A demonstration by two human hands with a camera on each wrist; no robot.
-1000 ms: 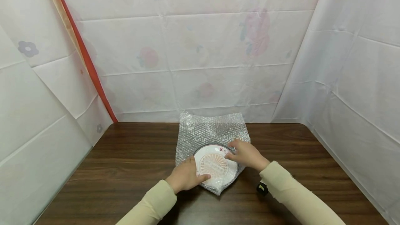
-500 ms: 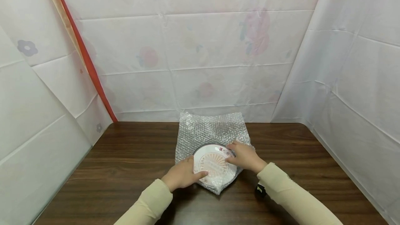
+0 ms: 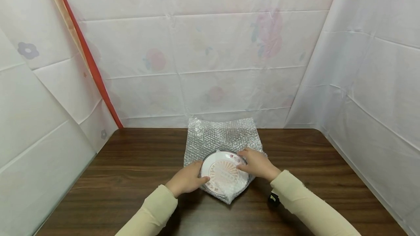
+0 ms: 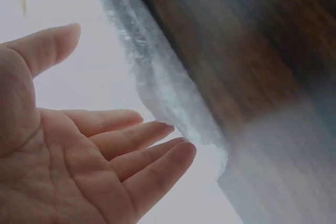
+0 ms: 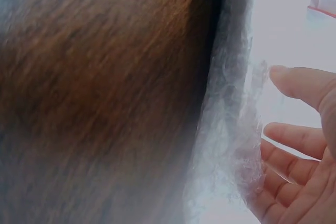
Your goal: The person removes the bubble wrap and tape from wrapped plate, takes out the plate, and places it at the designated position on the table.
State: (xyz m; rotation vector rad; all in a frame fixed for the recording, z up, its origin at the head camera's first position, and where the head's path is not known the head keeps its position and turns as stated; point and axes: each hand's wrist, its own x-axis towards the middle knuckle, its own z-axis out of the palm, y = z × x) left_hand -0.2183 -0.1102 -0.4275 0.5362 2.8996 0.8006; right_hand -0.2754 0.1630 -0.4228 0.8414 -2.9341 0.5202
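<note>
The left hand is held wide, its thumb spread well apart from its nearly straight fingers, and is set at the left edge of a round white plate with a dark-lined rim and an orange fan-like pattern. The right hand is likewise spread wide, its thumb laid over the plate's right side; whether the rim is gripped by either hand cannot be told. Compared with a second ago, the left hand has been drawn outward, so that more of the plate's left rim is exposed, while the right hand has been shifted very little. By this, it would seem, the plate is now steadied mostly from its sides, and the wrapping looks only partly done. The plate is rested on a sheet of clear, silvery bubble wrap, its near part covered by a fold drawn to a point; the far part is left spread flat behind. All is carried by a dark brown wood-grain counter, bounded at the back by a pale hanging cloth with faded pink prints.
</note>
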